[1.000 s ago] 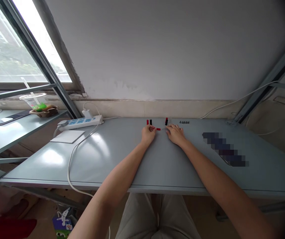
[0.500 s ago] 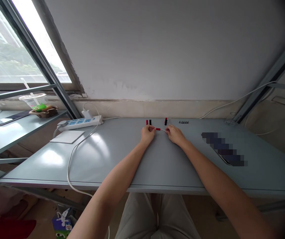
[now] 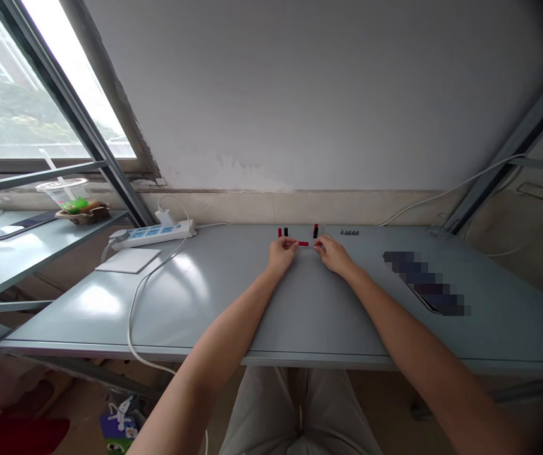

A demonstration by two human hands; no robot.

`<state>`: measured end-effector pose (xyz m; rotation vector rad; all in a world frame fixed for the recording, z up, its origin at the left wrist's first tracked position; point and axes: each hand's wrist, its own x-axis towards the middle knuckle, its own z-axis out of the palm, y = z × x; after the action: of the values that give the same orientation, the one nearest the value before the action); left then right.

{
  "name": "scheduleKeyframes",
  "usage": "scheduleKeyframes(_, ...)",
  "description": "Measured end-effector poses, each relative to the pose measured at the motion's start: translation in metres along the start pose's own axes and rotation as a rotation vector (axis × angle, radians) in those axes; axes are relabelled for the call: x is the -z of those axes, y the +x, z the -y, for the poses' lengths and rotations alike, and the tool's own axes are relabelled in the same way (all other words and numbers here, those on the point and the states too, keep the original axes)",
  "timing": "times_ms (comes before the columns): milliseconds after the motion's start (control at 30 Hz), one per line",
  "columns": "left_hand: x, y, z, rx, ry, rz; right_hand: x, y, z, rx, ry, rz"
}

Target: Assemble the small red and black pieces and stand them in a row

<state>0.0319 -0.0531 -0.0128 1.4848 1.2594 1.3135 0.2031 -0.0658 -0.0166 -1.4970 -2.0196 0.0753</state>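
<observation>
My left hand [image 3: 281,254] is closed in a pinch around a short red tube [image 3: 303,244], whose free end points right. Facing it, my right hand [image 3: 332,254] pinches a thin whitish stick [image 3: 312,245]; only a short bit shows between fingertips and tube. Whether the stick sits inside the tube or just meets its end, I cannot tell. Just behind my left hand stand a small red piece [image 3: 279,232] and a small black piece [image 3: 286,232]. A red-and-black piece [image 3: 316,230] is behind my right fingers. Several small dark cone-like pieces [image 3: 349,233] form a row farther right.
The grey table [image 3: 233,303] runs along the wall. At left are a power strip [image 3: 157,234], a white flat square [image 3: 129,260] and a cable [image 3: 133,303] hanging over the front edge. A blurred-out phone-like object [image 3: 425,284] lies right. A drink cup [image 3: 65,189] stands on the side shelf.
The whitish stick between the hands shows less length than before. The red tube has shifted slightly right, and my right hand slightly up and left.
</observation>
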Motion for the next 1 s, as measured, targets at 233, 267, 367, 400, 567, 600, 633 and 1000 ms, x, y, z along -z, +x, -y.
scheduleKeyframes(233,0.000,-0.006,-0.009,0.019,-0.021,0.087,0.004,0.000,0.006,0.100,0.084,0.030)
scheduleKeyframes(267,0.000,-0.007,-0.010,0.021,-0.022,0.101,0.004,-0.001,0.009,0.114,0.085,0.041)
scheduleKeyframes(367,0.000,-0.008,-0.012,0.021,-0.040,0.112,0.005,-0.002,0.014,0.123,0.074,0.066)
scheduleKeyframes(400,0.000,-0.008,-0.012,0.022,-0.047,0.111,0.005,-0.002,0.015,0.120,0.073,0.069)
scheduleKeyframes(567,0.000,-0.008,-0.011,0.005,-0.033,0.140,0.005,-0.002,0.017,0.126,0.088,0.059)
scheduleKeyframes(600,-0.001,-0.008,-0.010,-0.007,-0.026,0.156,0.005,-0.002,0.017,0.125,0.090,0.059)
scheduleKeyframes(633,-0.001,-0.008,-0.010,-0.021,-0.017,0.173,0.004,-0.002,0.018,0.122,0.091,0.059)
scheduleKeyframes(1000,-0.004,-0.004,-0.004,-0.038,0.000,0.116,-0.008,0.011,0.024,-0.036,-0.017,0.067)
